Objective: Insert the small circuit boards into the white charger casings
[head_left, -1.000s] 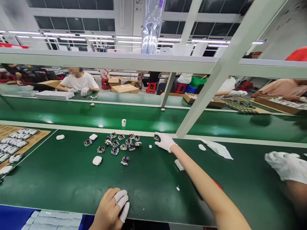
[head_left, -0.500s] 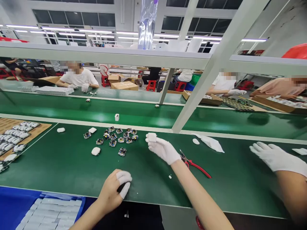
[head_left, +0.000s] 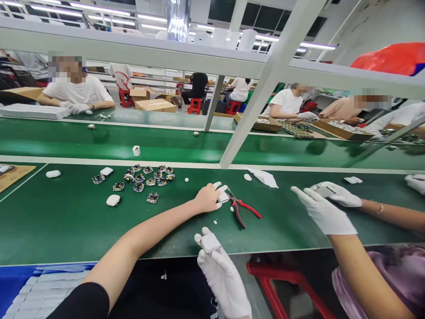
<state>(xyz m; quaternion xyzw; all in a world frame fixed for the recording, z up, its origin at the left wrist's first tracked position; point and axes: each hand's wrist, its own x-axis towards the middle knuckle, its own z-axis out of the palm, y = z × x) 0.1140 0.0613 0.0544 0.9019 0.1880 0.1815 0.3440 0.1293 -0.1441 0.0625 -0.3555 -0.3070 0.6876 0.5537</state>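
Note:
My left hand (head_left: 208, 198), with white covers on some fingertips, reaches across the bench. Its fingers close round a small white plastic piece (head_left: 223, 196) next to the pliers. Those pliers (head_left: 239, 208) have red and black handles and lie with their jaws by my fingertips. Near the bench's front edge, my gloved right hand (head_left: 226, 277) holds a white square plastic casing (head_left: 210, 243) between thumb and fingers. Left of my hands lie several small circuit boards (head_left: 151, 181) and a rounded white casing (head_left: 113, 200).
A co-worker's gloved hands (head_left: 327, 208) hold a whitish piece at the right. Beyond the bench runs a green conveyor belt (head_left: 172, 148) carrying a white block (head_left: 136, 150). A slanting metal post (head_left: 245, 110) rises at its near edge. A blue bin (head_left: 20, 274) stands below left.
My left hand has gone from the front edge to beside the pliers. My right hand has drawn back toward me with its casing. The view has shifted right, and the co-worker's second hand now shows.

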